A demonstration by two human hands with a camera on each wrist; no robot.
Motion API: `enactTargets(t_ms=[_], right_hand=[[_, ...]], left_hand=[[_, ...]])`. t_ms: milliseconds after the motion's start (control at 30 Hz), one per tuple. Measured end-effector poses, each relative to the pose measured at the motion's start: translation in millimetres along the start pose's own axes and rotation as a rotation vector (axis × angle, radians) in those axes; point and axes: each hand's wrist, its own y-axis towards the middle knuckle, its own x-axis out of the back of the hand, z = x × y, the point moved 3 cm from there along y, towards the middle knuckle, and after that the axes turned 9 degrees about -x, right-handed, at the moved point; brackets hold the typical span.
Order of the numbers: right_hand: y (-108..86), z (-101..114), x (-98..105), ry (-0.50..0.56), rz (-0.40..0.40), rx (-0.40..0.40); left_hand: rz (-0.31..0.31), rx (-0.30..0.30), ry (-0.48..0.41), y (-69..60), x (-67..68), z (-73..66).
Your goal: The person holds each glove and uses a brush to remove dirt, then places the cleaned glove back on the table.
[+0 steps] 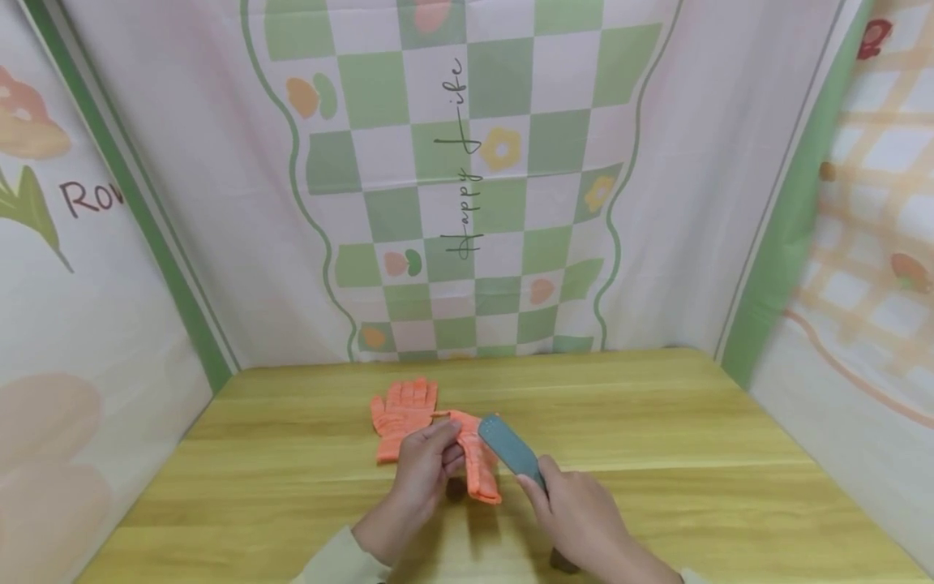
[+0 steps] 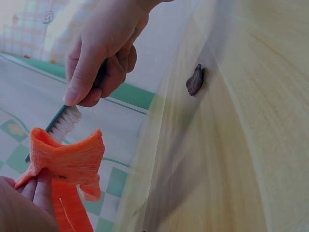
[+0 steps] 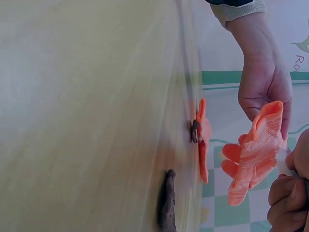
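My left hand (image 1: pixel 426 468) pinches an orange knitted glove (image 1: pixel 477 462) and holds it above the wooden table; its open cuff shows in the left wrist view. A dark mark is on the glove's fabric there. With curled fingers my right hand (image 1: pixel 582 511) grips a scrub brush (image 1: pixel 512 448) that has a teal back. Its pale bristles (image 2: pixel 66 123) face the glove, and in the right wrist view they meet its side. A second orange glove (image 1: pixel 405 418) lies flat on the table to the left, fingers pointing away.
Two dark brown lumps sit on the wooden table (image 1: pixel 627 414): one lump (image 1: pixel 456 488) is under the held glove, the other lump (image 1: pixel 563 561) below my right hand. Patterned cloth (image 1: pixel 467 203) hangs behind the table and along both sides.
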Motion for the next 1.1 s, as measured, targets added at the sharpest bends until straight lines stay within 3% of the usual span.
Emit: enactTargets(t_ms=[200, 367, 467, 800, 1100], right_hand=[[-1.8, -7, -1, -0.015, 0.02, -0.043], [-2.5, -21, 3, -0.043, 0.033, -0.125], [-0.4, -24, 8, -0.02, 0.037, -0.159], [1.6, -3, 17, 0.03, -0.022, -0.091], [3.3, 10, 9, 0.071, 0.003, -0.039]], left_hand=[[-0.024, -0.02, -0.03, 1.0, 0.4, -4.9], [-0.036, -0.055, -0.033, 2.9, 0.5, -10.7], [-0.029, -0.046, -0.028, 3.2, 0.8, -10.4], [-0.011, -0.027, -0.034, 1.4, 0.4, -2.8], [0.022, -0.013, 0.003, -0.7, -1.9, 0.3]])
